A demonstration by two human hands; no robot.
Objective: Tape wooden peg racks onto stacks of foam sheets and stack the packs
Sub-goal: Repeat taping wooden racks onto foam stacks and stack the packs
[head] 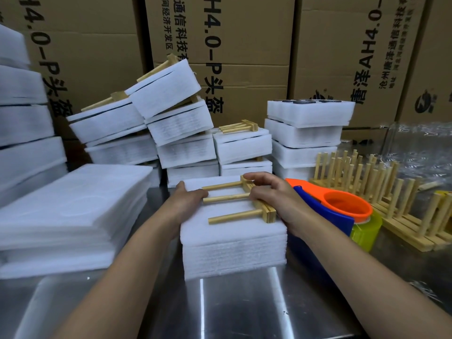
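Peg rack [241,200] lies flat on top of the foam stack [232,255], mid-counter [244,309], pegs pointing left. The right grip [274,199] curls over the rack's base bar, holding it down. The left grip [186,200] clasps the stack's left edge, thumb on top. I see no tape across this one, so I'd call it placed, not yet fastened. The tape dispenser [325,217] sits just beside the stack on the right, with neither grip on it. Behind, finished packs [181,133] are already piled, some tilted. Loose racks [381,192] stand at the right and spare foam sheets [73,211] at the left, so plenty remains.
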